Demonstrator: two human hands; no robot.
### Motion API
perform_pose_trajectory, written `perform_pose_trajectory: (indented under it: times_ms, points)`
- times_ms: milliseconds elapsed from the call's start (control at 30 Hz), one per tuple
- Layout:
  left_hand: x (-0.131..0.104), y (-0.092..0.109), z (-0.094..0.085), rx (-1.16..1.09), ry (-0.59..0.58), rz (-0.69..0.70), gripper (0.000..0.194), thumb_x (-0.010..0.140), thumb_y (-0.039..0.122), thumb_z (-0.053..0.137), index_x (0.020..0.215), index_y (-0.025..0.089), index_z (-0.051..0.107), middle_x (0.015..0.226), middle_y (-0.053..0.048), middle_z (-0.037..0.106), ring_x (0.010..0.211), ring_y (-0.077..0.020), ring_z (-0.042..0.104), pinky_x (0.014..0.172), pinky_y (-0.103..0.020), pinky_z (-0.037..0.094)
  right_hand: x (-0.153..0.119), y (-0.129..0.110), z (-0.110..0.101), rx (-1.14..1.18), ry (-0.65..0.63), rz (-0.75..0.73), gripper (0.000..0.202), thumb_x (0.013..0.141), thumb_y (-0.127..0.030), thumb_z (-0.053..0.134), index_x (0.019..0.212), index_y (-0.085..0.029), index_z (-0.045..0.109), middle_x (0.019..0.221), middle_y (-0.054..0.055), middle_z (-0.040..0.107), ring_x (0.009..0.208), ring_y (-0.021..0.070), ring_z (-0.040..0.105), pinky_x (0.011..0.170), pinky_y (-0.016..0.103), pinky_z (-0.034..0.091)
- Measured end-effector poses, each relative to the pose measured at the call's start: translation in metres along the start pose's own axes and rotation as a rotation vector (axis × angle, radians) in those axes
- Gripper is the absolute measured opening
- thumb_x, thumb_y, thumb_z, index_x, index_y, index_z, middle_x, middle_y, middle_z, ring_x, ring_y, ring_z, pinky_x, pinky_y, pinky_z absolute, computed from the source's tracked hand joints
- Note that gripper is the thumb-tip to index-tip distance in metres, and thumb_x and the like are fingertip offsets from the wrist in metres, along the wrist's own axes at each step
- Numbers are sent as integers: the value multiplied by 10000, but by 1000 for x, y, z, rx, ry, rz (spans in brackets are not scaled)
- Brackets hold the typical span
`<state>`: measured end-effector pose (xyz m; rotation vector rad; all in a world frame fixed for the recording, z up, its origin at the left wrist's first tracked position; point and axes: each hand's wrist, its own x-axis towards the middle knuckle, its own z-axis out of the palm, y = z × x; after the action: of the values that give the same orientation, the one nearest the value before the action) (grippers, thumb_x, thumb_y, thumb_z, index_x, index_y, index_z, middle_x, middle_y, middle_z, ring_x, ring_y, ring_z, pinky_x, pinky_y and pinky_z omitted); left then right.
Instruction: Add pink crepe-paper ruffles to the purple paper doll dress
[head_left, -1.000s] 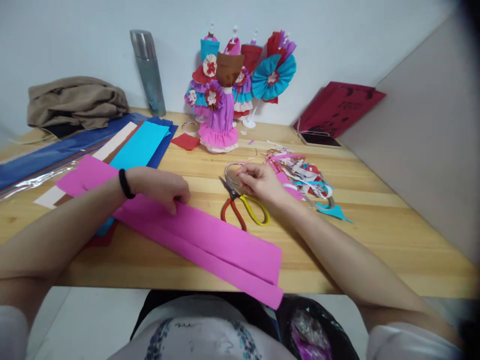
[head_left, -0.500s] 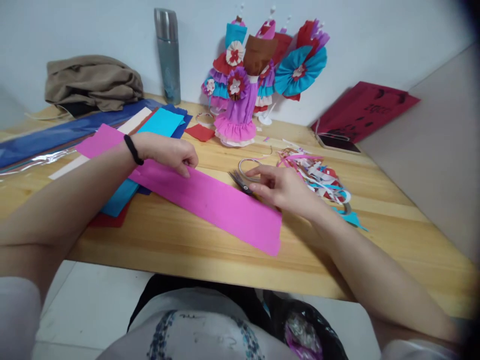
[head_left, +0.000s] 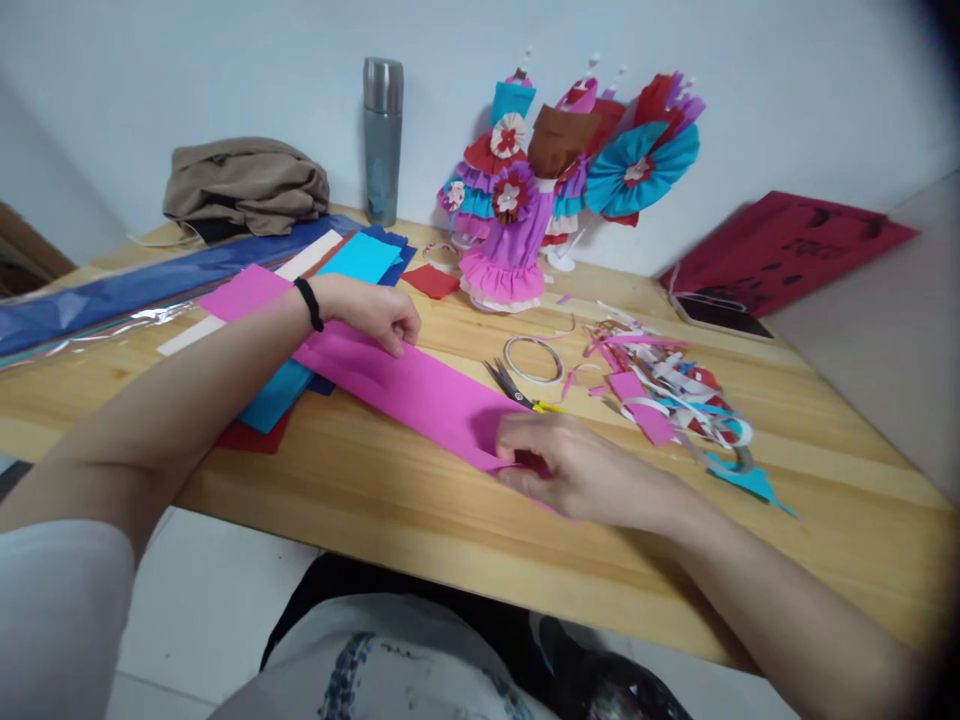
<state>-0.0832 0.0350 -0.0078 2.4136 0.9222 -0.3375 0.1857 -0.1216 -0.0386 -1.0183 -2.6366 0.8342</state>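
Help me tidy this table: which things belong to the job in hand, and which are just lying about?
Likely in the job: pink strip, touched by the left hand and right hand; probably scissors and coloured sheets.
Probably just lying about: flask, brown cloth, phone, paper scraps.

right hand (head_left: 544, 462): i moved it from the thin ring (head_left: 510, 345) onto the pink strip (head_left: 420, 385).
scissors (head_left: 510, 386): their red handle went out of my sight.
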Motion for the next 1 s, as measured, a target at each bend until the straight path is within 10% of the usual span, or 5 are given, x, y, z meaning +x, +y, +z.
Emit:
perform_pose_trajectory:
  times_ms: [167, 400, 767, 1000]
  points:
    - [-24, 22, -17, 46, 106, -11, 311, 840, 294, 666, 1121, 165, 697, 1065, -25, 717, 946, -145, 621, 771, -195, 380, -1, -7, -8, 245, 100, 134, 282, 924, -371, 583, 707, -217, 491, 636, -15, 520, 568, 117, 453, 539, 277, 351]
    - [-35, 53, -9, 65, -57, 57, 152, 668, 243, 808, 741, 171, 695, 632, 29, 607, 646, -135, 527, 657, -236, 359, 0, 7, -27, 555, 324, 275, 393, 801, -561, 718, 703, -218, 553, 608, -28, 502, 523, 103, 407, 471, 254, 309]
    - [-53, 28, -40, 72, 67, 0, 242, 782, 377, 700, 925, 184, 721, 829, 6, 680, 773, -163, 598, 665, -213, 374, -5, 13, -45, 766, 376, 289, 425, 678, -542, 818, 866, -216, 621, 797, 6, 633, 666, 144, 582, 563, 257, 450]
    - [-9, 4, -12, 194, 132, 32, 118, 763, 268, 670, 805, 160, 651, 800, -20, 669, 743, -159, 574, 663, -231, 380, 7, 52, -23, 303, 327, 373, 206, 769, -366, 695, 789, -178, 614, 703, -6, 575, 607, 134, 502, 539, 261, 374]
